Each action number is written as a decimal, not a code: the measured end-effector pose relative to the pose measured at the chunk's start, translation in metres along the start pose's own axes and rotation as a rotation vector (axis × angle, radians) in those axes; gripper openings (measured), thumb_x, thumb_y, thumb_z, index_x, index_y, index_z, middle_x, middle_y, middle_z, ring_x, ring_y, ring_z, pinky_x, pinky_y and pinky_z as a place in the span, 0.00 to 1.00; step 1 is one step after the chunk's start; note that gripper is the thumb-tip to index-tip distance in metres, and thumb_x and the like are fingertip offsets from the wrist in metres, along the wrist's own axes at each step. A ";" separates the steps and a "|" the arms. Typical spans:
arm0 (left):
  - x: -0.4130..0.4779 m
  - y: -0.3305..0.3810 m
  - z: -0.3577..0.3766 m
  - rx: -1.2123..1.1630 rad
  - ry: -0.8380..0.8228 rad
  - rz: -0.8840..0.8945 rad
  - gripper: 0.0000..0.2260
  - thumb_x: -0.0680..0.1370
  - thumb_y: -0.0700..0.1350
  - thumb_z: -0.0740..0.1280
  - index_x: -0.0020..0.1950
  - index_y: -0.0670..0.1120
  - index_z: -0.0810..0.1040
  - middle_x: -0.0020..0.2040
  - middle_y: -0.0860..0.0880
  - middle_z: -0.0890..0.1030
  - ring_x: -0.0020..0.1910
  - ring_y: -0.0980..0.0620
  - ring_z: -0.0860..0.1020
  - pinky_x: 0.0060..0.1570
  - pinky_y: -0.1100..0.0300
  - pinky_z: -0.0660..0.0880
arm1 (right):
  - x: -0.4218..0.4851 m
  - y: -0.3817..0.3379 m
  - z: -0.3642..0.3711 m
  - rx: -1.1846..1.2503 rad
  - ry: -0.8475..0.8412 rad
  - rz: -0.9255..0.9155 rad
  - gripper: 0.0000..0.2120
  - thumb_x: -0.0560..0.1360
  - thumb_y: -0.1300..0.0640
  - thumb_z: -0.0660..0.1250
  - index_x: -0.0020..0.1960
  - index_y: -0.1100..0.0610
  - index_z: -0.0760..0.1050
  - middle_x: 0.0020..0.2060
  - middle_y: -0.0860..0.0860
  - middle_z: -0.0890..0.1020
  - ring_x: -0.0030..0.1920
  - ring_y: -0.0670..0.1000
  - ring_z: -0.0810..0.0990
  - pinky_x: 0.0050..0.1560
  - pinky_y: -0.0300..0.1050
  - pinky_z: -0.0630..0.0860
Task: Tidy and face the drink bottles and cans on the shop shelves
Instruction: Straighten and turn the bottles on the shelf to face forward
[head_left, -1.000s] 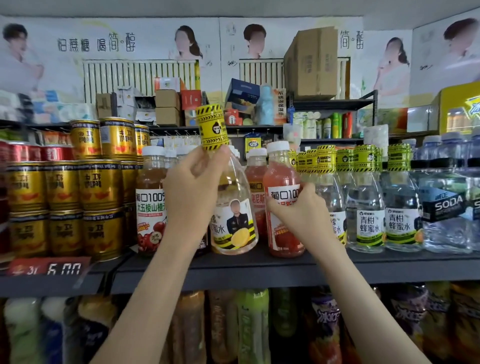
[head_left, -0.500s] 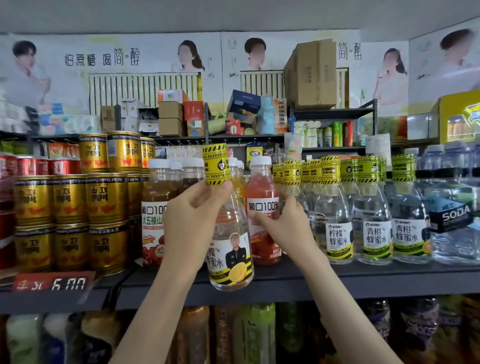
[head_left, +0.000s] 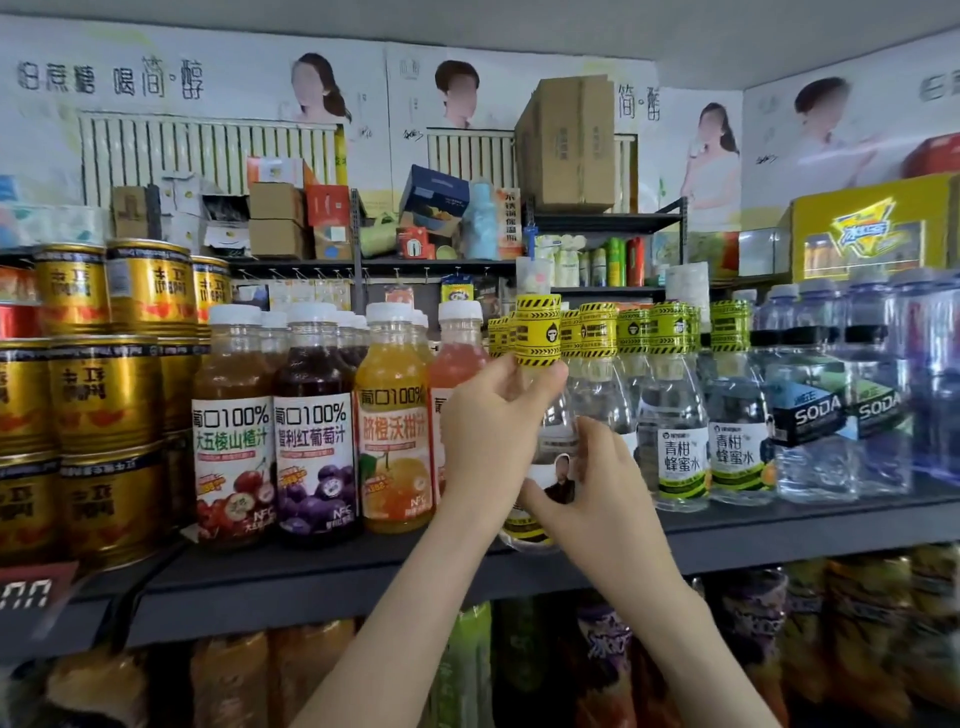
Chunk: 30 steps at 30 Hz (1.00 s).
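A clear honey-water bottle (head_left: 540, 332) with a yellow-and-black striped cap stands upright at the front of the dark shelf (head_left: 363, 566). My left hand (head_left: 488, 431) grips its neck just under the cap. My right hand (head_left: 597, 483) wraps the lower label from the right. To its left stand juice bottles with white caps: a brown hawthorn one (head_left: 231, 431), a purple grape one (head_left: 314, 436), an orange one (head_left: 395, 426) and a pink one (head_left: 457, 353) partly hidden behind my left hand. More striped-cap bottles (head_left: 675, 415) line up on the right.
Gold cans (head_left: 104, 395) are stacked at the left end. Clear soda water bottles (head_left: 821, 415) fill the right end. A lower shelf holds blurred drink bottles (head_left: 467, 670). Cardboard boxes (head_left: 566, 140) and goods sit on racks behind. A red price tag (head_left: 31, 592) hangs at the left edge.
Both hands carried the striped-cap bottle rightwards from in front of the juice bottles to beside the other striped-cap bottles. The right hand left the pink juice bottle and took this bottle's label.
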<state>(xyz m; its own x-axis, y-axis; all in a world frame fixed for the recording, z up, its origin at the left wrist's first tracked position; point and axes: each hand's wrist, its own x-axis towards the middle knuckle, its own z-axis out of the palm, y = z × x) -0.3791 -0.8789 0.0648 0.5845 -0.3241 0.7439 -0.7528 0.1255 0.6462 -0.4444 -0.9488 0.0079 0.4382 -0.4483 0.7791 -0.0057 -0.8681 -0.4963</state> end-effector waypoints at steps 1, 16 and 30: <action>0.002 -0.002 0.004 0.070 -0.009 0.029 0.17 0.75 0.58 0.65 0.58 0.49 0.78 0.51 0.55 0.80 0.48 0.63 0.74 0.43 0.75 0.67 | 0.001 0.002 0.002 -0.010 0.017 0.004 0.35 0.68 0.45 0.71 0.68 0.58 0.63 0.51 0.48 0.71 0.54 0.49 0.70 0.50 0.39 0.67; -0.024 -0.082 -0.027 0.835 0.035 0.433 0.29 0.75 0.55 0.64 0.74 0.55 0.59 0.77 0.46 0.55 0.75 0.40 0.47 0.67 0.32 0.44 | 0.002 0.022 0.040 -0.171 0.213 -0.048 0.36 0.73 0.50 0.70 0.74 0.63 0.60 0.53 0.57 0.72 0.54 0.54 0.68 0.52 0.43 0.66; -0.036 -0.074 -0.003 0.744 -0.042 0.450 0.32 0.71 0.46 0.73 0.72 0.43 0.65 0.67 0.47 0.74 0.75 0.46 0.52 0.67 0.33 0.37 | -0.001 0.019 0.028 -0.184 0.172 -0.041 0.28 0.78 0.61 0.63 0.75 0.57 0.58 0.60 0.56 0.72 0.59 0.56 0.70 0.52 0.41 0.64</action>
<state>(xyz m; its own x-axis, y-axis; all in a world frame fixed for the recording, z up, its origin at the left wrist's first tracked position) -0.3437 -0.8741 -0.0098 0.1833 -0.4270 0.8855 -0.9204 -0.3909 0.0020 -0.4196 -0.9585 -0.0129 0.2825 -0.4282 0.8584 -0.1618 -0.9033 -0.3973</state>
